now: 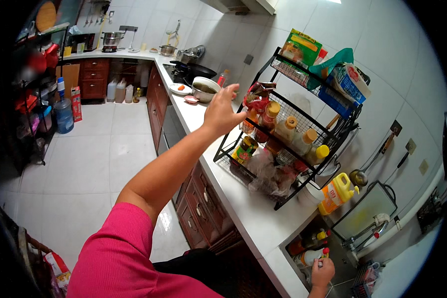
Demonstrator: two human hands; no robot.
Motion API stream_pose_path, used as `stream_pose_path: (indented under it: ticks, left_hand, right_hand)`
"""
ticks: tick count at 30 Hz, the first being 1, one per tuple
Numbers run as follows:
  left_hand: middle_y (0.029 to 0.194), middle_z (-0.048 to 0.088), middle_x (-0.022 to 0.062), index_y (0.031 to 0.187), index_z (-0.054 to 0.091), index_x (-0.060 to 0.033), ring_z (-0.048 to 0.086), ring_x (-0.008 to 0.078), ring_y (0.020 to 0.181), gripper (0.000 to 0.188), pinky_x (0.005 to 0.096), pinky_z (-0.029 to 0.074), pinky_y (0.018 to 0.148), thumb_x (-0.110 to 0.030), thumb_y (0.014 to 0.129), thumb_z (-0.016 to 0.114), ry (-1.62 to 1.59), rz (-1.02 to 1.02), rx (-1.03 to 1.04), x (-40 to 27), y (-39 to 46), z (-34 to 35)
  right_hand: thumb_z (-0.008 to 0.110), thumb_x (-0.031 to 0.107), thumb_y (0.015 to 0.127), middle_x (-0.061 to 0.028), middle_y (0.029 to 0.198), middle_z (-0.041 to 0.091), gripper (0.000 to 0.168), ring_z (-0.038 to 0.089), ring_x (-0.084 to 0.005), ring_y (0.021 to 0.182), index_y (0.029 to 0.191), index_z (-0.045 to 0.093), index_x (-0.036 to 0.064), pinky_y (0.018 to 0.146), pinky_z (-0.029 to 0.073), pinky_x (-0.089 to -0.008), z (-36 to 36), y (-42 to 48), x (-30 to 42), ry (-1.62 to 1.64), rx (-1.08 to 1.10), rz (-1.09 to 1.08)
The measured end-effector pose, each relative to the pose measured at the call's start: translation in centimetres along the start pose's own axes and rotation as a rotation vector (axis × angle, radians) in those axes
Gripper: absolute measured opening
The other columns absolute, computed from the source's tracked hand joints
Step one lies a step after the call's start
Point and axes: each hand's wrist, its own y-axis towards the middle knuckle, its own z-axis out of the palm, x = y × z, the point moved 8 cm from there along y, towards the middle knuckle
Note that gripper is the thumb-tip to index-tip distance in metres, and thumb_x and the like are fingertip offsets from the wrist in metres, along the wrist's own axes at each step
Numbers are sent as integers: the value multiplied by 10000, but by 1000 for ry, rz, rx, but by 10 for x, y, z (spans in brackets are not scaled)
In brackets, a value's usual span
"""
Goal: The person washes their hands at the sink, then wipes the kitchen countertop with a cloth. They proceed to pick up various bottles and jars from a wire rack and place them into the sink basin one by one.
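Observation:
My left hand (223, 110) is raised over the counter at the left end of a black wire rack (301, 91), its fingers spread and apparently holding nothing. Close to its thumb are a red packet (257, 97) and a bottle with a yellow cap (267, 121) on the middle shelf. Down at the sink (344, 257), my right hand (322, 271) is closed around a small item that its fingers mostly hide. Just beyond that hand, a white bottle with a red cap (313, 257) and a dark bottle with a yellow cap (314, 238) stand in the sink.
A pot of dark liquid (204, 91) and a white plate (180, 89) sit on the counter beyond my left hand. Right of the rack are a yellow jug (335, 193), a cutting board (368, 210) and the faucet (380, 227). Farther off, a wok (199, 70) rests on the stove.

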Motion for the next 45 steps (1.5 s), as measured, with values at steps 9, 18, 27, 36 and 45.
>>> stream_pose_path:
  ticks: [9, 18, 27, 36, 45]
  left_hand:
    - [1403, 459, 192, 1443, 443, -107, 436, 388, 1318, 916, 439, 379, 1117, -314, 658, 867, 61, 134, 220, -3, 52, 35]
    - [1176, 579, 160, 1151, 658, 22, 627, 276, 1050, 337, 336, 558, 849, -47, 828, 729, -112, 112, 153, -12, 65, 46]
    - [1009, 681, 181, 1024, 717, -20, 654, 361, 958, 241, 414, 512, 860, -179, 844, 708, -93, 103, 33, -31, 78, 36]
    - [950, 671, 177, 1012, 686, 6, 651, 316, 844, 208, 389, 521, 751, -166, 895, 687, -97, 149, -89, -43, 69, 36]
    - [1051, 696, 96, 1199, 635, -22, 671, 175, 933, 271, 312, 539, 786, -190, 1050, 484, -302, 152, 184, 41, 97, 78]
  right_hand:
    - [790, 158, 747, -157, 769, 622, 211, 624, -364, 746, 756, 622, 31, 648, 485, -469, 6, -18, -34, -79, 25, 150]
    - [786, 194, 774, -148, 764, 634, 230, 638, -349, 741, 761, 628, 27, 649, 501, -462, 16, -18, -39, -58, 61, 134]
    - [786, 177, 751, -174, 796, 649, 214, 637, -386, 775, 781, 635, 29, 694, 497, -471, 20, -17, -50, 13, 38, 175]
    - [797, 214, 759, -167, 827, 664, 238, 643, -391, 804, 793, 645, 34, 699, 504, -473, 17, -25, -65, 63, 116, 288]
    - [704, 365, 838, -125, 944, 703, 265, 670, -355, 896, 939, 705, 119, 778, 540, -465, 30, -24, -52, 73, 203, 286]
